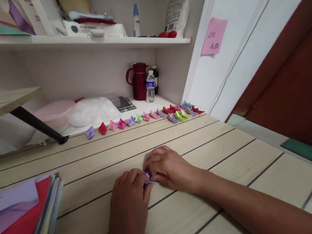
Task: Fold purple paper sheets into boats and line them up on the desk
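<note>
Both my hands meet over a small lilac piece of folded paper (150,178) that lies on the pale wooden table (191,139). My left hand (130,196) pinches its near edge with curled fingers. My right hand (168,167) presses on it from the right, fingers closed over it. Most of the paper is hidden under my fingers. Along the table's far edge stands a row of several small folded paper boats (145,117) in purple, red, pink and green.
A stack of coloured paper sheets (22,218) lies at the near left. On the shelf behind stand a dark red jug (138,81), a water bottle (150,86) and a white plastic bag (91,110). A pink sticky note (213,36) hangs on the white door frame.
</note>
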The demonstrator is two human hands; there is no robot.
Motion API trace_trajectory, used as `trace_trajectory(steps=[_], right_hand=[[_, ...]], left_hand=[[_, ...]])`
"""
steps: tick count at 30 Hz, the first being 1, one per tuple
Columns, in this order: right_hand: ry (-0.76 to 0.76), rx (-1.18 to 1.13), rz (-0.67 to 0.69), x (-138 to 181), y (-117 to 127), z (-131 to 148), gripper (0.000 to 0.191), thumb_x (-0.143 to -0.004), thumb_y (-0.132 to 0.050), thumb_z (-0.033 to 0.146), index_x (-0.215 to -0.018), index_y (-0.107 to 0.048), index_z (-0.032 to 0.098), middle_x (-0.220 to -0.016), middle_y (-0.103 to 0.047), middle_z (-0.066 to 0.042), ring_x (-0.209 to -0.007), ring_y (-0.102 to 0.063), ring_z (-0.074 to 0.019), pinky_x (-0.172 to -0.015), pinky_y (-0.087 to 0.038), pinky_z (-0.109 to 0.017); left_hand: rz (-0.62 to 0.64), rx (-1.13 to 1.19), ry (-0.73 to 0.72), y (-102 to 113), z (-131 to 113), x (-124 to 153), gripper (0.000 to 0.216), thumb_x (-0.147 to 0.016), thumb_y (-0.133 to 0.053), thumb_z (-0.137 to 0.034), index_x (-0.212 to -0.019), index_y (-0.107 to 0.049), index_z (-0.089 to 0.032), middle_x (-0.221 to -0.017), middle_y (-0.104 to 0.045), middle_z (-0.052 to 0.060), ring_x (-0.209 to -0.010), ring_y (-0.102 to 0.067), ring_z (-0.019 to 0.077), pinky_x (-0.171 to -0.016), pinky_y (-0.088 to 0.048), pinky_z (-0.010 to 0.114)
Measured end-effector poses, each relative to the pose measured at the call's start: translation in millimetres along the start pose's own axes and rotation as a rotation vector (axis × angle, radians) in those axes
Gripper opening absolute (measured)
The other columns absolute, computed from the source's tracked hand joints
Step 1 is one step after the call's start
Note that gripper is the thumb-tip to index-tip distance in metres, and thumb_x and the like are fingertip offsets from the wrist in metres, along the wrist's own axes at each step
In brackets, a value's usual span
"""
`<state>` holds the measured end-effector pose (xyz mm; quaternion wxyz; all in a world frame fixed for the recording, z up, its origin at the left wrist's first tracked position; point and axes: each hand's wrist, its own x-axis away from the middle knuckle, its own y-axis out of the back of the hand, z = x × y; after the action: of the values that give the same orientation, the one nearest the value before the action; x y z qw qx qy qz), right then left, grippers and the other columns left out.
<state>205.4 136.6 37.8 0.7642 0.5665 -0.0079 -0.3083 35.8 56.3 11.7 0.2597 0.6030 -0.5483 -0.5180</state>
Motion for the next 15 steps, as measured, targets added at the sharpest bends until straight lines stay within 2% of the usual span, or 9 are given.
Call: trace_trajectory(steps=[3,5,7,9,11,15], right_hand=[[-0.021,-0.038,-0.011,-1,0,-2,0.009,-0.084,-0.074,0.017,-0.078,-0.067,0.020,-0.096,-0.075,-0.002,-0.106,-0.063,-0.0224,-0.098,-0.038,-0.038],[-0.046,-0.141,-0.024,1,4,-7,0.009,-0.084,-0.076,0.021,-0.078,-0.069,0.020,-0.103,-0.075,-0.004,-0.111,-0.062,-0.0239,-0.101,-0.038,-0.039],[-0.086,-0.312,-0.024,4,12,-16,0.007,-0.085,-0.077,0.026,-0.087,-0.072,0.021,-0.113,-0.072,-0.007,-0.118,-0.059,-0.0243,-0.103,-0.039,-0.038],[-0.136,-0.449,-0.021,8,21,-25,0.016,-0.087,-0.074,0.029,-0.101,-0.071,0.022,-0.120,-0.068,-0.008,-0.119,-0.059,-0.0229,-0.101,-0.042,-0.036],[-0.185,-0.500,-0.018,12,30,-33,0.023,-0.089,-0.071,0.032,-0.110,-0.069,0.022,-0.119,-0.067,-0.008,-0.112,-0.062,-0.0212,-0.095,-0.047,-0.034],[-0.250,-0.533,-0.002,15,35,-40,0.024,-0.089,-0.069,0.034,-0.110,-0.068,0.021,-0.109,-0.069,-0.005,-0.096,-0.063,-0.0186,-0.082,-0.051,-0.031]], left_hand=[[-0.010,-0.019,-0.031,-3,4,1,0.004,-0.086,-0.064,-0.018,-0.084,-0.064,-0.022,-0.089,-0.068,0.002,-0.085,-0.062,0.0252,-0.078,-0.050,0.045],[-0.020,-0.026,-0.060,-4,7,1,0.005,-0.087,-0.062,-0.020,-0.084,-0.063,-0.023,-0.088,-0.067,0.001,-0.083,-0.062,0.0239,-0.076,-0.049,0.043],[-0.034,-0.032,-0.084,-6,11,1,0.007,-0.087,-0.060,-0.019,-0.084,-0.062,-0.025,-0.089,-0.067,0.000,-0.083,-0.062,0.0226,-0.075,-0.049,0.041],[-0.047,-0.037,-0.102,-7,14,1,0.008,-0.087,-0.059,-0.018,-0.085,-0.061,-0.026,-0.091,-0.067,-0.001,-0.085,-0.063,0.0215,-0.076,-0.049,0.040],[-0.054,-0.042,-0.121,-8,17,1,0.008,-0.087,-0.059,-0.018,-0.087,-0.061,-0.026,-0.092,-0.067,-0.001,-0.085,-0.063,0.0205,-0.077,-0.049,0.039],[-0.064,-0.066,-0.148,-8,19,1,0.008,-0.086,-0.061,-0.018,-0.086,-0.060,-0.026,-0.090,-0.067,-0.001,-0.084,-0.064,0.0196,-0.075,-0.050,0.037]])
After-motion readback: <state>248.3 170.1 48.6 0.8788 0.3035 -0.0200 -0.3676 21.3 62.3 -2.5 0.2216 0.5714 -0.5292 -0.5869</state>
